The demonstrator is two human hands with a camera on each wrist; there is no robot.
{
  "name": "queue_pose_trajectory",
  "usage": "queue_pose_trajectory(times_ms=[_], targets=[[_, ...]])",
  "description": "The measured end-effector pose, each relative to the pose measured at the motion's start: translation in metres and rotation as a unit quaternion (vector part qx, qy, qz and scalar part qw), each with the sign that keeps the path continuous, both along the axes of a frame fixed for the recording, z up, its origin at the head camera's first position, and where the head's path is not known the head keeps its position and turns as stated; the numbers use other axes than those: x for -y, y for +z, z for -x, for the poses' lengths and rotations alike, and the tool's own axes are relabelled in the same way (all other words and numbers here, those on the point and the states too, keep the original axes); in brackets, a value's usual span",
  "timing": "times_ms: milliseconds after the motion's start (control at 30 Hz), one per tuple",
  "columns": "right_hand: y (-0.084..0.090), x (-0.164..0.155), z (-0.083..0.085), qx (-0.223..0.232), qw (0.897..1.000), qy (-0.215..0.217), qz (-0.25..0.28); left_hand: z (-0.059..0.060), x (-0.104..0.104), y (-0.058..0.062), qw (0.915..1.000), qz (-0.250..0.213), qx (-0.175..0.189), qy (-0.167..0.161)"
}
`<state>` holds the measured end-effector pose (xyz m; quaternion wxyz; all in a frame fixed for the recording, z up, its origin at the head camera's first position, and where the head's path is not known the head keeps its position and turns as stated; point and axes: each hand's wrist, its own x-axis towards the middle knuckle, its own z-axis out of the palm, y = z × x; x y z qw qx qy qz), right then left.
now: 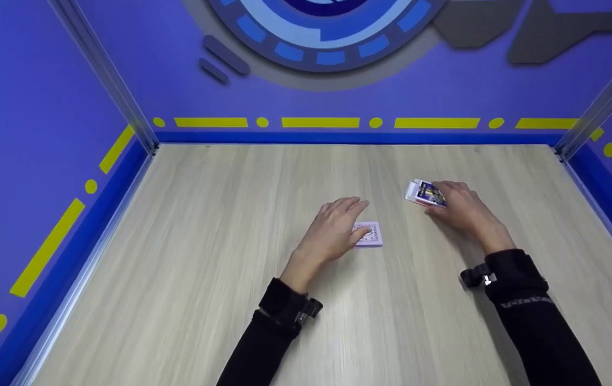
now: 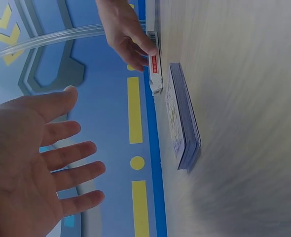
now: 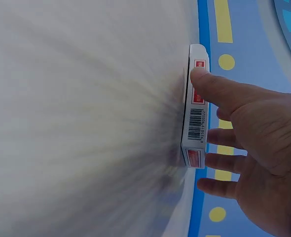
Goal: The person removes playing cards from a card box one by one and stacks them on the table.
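Two hands over a deck of cards and its box on a pale wooden surface.

The right hand (image 1: 458, 206) grips the card box (image 1: 424, 193), thumb on its side edge and fingers behind it, the box lying flat on the surface (image 1: 187, 225) to the right of centre. The left hand (image 1: 332, 230) hovers with fingers spread and relaxed, holding nothing, just above the stacked deck of cards (image 1: 368, 234), which lies flat near the middle, apart from the box. Blue walls (image 1: 27, 107) with yellow markings enclose the surface.

Bright, even light, soft shadows; both wrist views streaked with blur.
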<state>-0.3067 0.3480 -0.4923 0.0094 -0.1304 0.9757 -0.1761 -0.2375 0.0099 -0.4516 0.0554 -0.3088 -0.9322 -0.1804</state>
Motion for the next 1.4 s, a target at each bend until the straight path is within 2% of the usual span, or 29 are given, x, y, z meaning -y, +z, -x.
queue_pose_trajectory(times_ms=[233,433,600,867,1000,1100,1267,1400], targets=[[-0.007,0.002,0.000,-0.002,1.000,0.002,0.016,-0.001,-0.003,-0.002,0.9995,-0.017,0.022,0.015],[0.001,0.010,-0.007,-0.006,1.000,0.012,0.027,0.000,-0.003,-0.002,0.9992,-0.027,0.024,0.015],[0.015,0.024,-0.018,-0.006,0.999,0.021,0.036,0.002,-0.004,-0.001,0.9992,-0.037,0.009,0.013],[0.035,0.048,-0.039,-0.072,0.995,0.057,0.043,0.002,-0.010,0.004,0.9959,-0.078,-0.047,-0.001],[0.041,0.060,-0.049,-0.100,0.992,0.066,0.044,0.000,-0.016,0.007,0.9884,-0.126,-0.085,-0.004],[0.045,0.066,-0.057,-0.117,0.990,0.070,0.041,-0.002,-0.021,0.009,0.9803,-0.174,-0.092,-0.014],[0.049,0.075,-0.071,-0.133,0.987,0.077,0.038,-0.009,-0.031,0.008,0.9659,-0.252,-0.045,-0.039],[0.051,0.080,-0.080,-0.143,0.985,0.082,0.046,-0.013,-0.037,0.004,0.9558,-0.290,-0.011,-0.045]])
